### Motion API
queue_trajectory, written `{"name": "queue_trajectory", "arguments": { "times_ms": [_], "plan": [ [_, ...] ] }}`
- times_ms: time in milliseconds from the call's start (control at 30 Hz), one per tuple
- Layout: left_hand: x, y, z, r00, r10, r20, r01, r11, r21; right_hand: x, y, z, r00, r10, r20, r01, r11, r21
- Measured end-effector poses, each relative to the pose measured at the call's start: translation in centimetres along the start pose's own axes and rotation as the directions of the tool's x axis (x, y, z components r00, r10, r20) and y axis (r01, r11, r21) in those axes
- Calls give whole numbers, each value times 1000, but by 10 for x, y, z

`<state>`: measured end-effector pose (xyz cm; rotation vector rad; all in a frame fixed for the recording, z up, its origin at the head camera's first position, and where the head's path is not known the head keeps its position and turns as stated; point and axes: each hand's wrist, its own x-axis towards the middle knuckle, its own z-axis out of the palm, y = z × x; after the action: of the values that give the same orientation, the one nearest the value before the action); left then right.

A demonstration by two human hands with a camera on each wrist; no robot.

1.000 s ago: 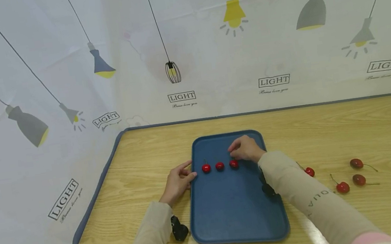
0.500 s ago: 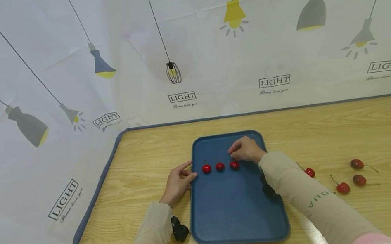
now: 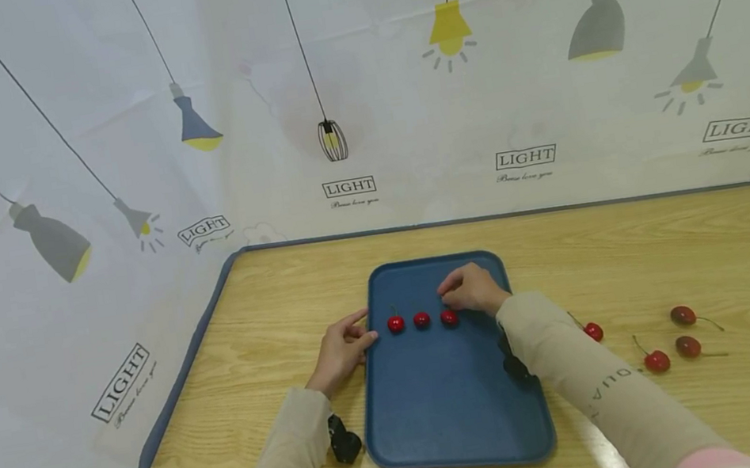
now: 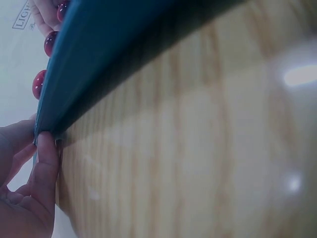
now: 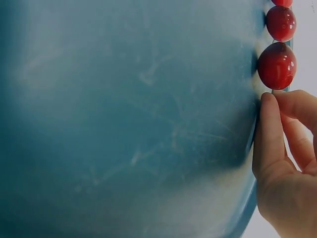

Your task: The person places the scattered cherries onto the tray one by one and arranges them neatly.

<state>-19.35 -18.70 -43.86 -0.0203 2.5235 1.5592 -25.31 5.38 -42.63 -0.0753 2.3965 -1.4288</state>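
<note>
My left hand (image 3: 337,353) grips the left rim of a blue tray (image 3: 457,406), thumb and fingers at its edge in the left wrist view. On the tray, three dark red cherries form a row across its upper part: a left cherry (image 3: 396,324), a middle cherry (image 3: 421,320) and a right cherry (image 3: 449,318). Over the tray's upper right, my right hand (image 3: 472,288) pinches the right cherry by its stem. The right wrist view shows thumb and fingertip meeting just at that cherry (image 5: 277,66); most of the stem is hidden by the fingers.
Several more stemmed cherries lie on the wooden table (image 3: 637,253) right of the tray, including one cherry (image 3: 593,332) partly behind the right sleeve (image 3: 578,349) and another cherry (image 3: 657,361). A lamp-patterned white curtain (image 3: 397,87) stands behind the table and along its left side.
</note>
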Motion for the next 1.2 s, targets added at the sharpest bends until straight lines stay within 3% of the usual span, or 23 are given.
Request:
{"name": "queue_trajectory", "arguments": {
  "times_ms": [867, 1000, 1200],
  "plan": [
    [2, -2, 1, 1000, -9, 3, 9, 1000, -4, -2, 0, -4, 999, -33, 30, 31, 998, 50],
    [1, -3, 1, 1000, -6, -5, 6, 1000, 1, -4, -3, -12, 998, -40, 49, 38, 998, 43],
    [1, -3, 1, 1000, 6, -4, -6, 1000, 0, -11, -9, -35, 992, -109, 66, 109, 994, -5]
  ]
}}
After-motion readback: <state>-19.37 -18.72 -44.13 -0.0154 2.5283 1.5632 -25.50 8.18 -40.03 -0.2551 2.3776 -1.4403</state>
